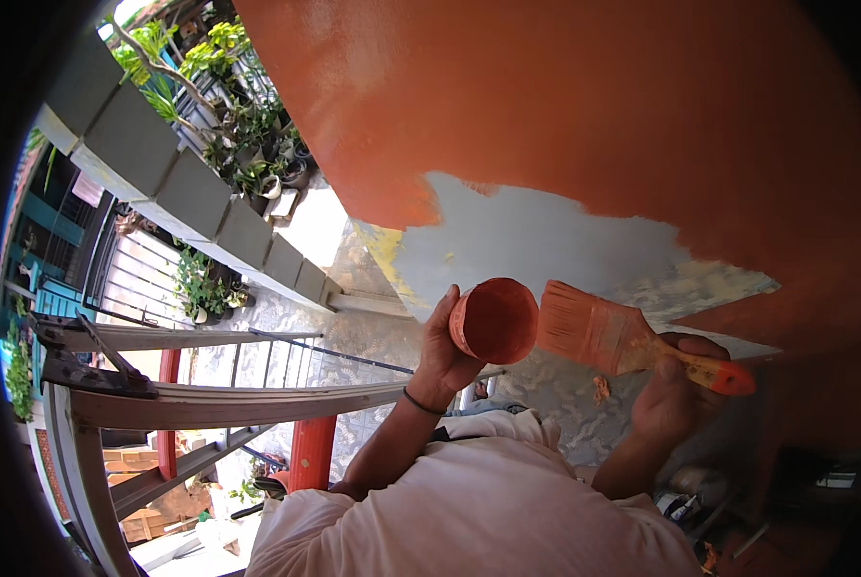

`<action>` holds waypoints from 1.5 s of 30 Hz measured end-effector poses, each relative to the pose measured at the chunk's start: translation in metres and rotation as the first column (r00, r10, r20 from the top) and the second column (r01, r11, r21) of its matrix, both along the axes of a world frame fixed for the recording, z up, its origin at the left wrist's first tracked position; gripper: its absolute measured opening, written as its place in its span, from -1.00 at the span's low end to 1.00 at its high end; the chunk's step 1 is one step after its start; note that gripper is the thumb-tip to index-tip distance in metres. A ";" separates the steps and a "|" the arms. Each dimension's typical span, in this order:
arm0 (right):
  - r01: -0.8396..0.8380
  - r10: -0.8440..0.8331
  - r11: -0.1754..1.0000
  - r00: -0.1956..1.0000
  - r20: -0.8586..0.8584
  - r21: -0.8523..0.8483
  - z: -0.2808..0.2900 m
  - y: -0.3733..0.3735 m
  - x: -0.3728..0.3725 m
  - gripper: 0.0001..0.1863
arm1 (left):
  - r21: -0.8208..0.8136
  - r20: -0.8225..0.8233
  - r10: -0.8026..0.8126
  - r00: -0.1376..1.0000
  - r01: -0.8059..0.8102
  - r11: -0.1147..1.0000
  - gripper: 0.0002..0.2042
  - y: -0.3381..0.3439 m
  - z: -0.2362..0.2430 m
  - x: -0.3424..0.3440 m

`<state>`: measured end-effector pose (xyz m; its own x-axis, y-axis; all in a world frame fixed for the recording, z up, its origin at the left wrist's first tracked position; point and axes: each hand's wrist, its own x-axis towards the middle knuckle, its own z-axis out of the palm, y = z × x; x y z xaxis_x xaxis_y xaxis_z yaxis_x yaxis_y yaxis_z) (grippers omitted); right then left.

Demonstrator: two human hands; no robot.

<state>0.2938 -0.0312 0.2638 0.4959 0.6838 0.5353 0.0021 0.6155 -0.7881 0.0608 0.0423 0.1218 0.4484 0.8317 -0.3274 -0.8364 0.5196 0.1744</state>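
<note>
Low in the centre my left hand (445, 351) grips a round cup (498, 320) with orange paint coating its inside. In my right hand (676, 394) is a wide paintbrush (589, 327), its bristles smeared orange and held just right of the cup's rim, its wooden handle tipped orange. Behind both, the wall (594, 87) is painted orange across most of its surface, with a large irregular pale grey patch (527, 231) edged with yellowish flaking areas.
A metal ladder (161, 409) spans the lower left near my left arm, beside red posts (311, 452). A block pillar (180, 207), potted plants (248, 144) and a barred gate (142, 264) are at left. Below is a patterned tile floor (354, 351), with assorted objects (681, 505) at lower right.
</note>
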 end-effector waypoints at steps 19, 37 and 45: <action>-0.161 0.235 0.971 0.790 0.567 -0.179 -0.017 0.037 -0.067 -0.71 | 0.214 0.116 0.086 0.990 -0.110 0.971 -0.48 0.005 -0.014 -0.007; -0.123 0.172 0.982 0.901 0.397 -0.145 -0.010 0.037 -0.060 -0.77 | 0.205 0.056 0.111 0.992 -0.120 0.971 -0.42 0.006 -0.016 -0.006; -0.162 0.168 0.932 0.986 -0.009 -0.325 -0.013 0.044 -0.033 -0.80 | 0.085 0.070 0.098 0.993 -0.104 0.991 -0.50 0.005 -0.010 -0.005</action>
<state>0.2605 0.0126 0.2504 0.3538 0.8926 0.2795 -0.0614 0.3203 -0.9453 0.0556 0.0470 0.1121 0.3783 0.8984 -0.2233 -0.8951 0.4165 0.1593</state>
